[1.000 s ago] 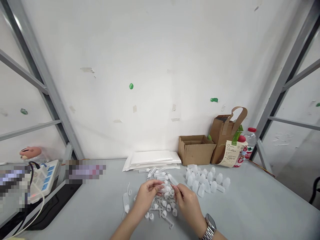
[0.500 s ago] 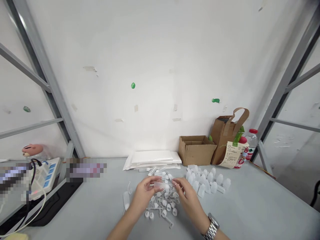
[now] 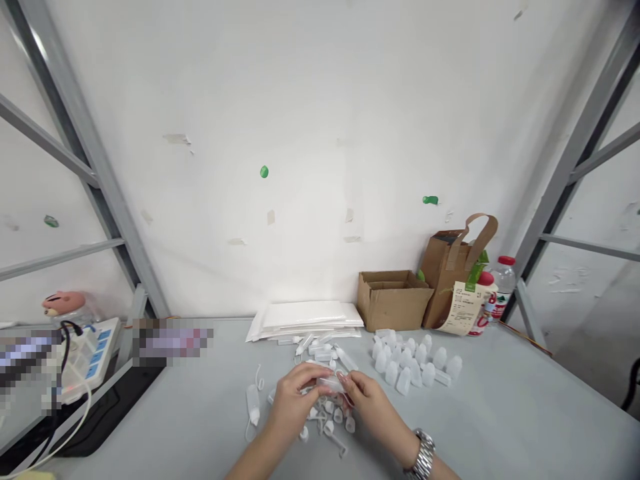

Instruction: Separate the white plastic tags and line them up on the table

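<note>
**Two hands on one small clear tube**

A grey counter [image 3: 500, 413] runs along a white wall [image 3: 320, 133]. At the back lie a stack of white bags [image 3: 307, 317], an open cardboard box [image 3: 393, 299] and a brown paper bag [image 3: 450, 270]. A cluster of small white bottles [image 3: 415, 363] stands to the right of the hands. Nearer, a heap of little white caps [image 3: 333, 417] lies on the counter. Just above that heap, the left hand [image 3: 295, 400] and right hand [image 3: 367, 403] meet, both pinching a small clear tube [image 3: 331, 383] between their fingertips.
</note>
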Demonstrator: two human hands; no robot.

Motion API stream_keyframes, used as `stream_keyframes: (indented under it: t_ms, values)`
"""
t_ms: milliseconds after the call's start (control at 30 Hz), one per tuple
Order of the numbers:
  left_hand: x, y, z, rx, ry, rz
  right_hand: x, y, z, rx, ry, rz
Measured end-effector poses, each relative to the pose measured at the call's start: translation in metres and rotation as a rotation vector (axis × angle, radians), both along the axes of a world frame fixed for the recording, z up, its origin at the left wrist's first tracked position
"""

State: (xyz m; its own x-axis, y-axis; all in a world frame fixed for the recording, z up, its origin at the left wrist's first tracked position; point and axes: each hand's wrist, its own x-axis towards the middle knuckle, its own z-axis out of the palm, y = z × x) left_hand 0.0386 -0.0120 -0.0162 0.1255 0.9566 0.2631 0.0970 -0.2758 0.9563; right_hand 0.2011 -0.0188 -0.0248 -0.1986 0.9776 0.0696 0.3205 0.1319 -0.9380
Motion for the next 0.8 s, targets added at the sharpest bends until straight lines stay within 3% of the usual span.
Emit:
stream_keyframes:
  t_ms: [233,467,633,800]
  values:
    - [0.003,0.002,0.0,-0.239,-0.065,0.091,0.004,-0.004,0.006,0.205,-0.014,-0.05]
    - [0.003,0.003,0.001,-0.112,-0.086,0.036,0.003,0.005,0.0,-0.009,0.011,-0.026]
    - [0.001,0.003,-0.002,-0.059,-0.051,0.053,0.005,0.009,-0.001,0.053,0.033,-0.069]
    - [0.0,0.001,-0.005,0.046,0.055,0.022,0.004,0.007,-0.001,-0.008,0.06,0.006]
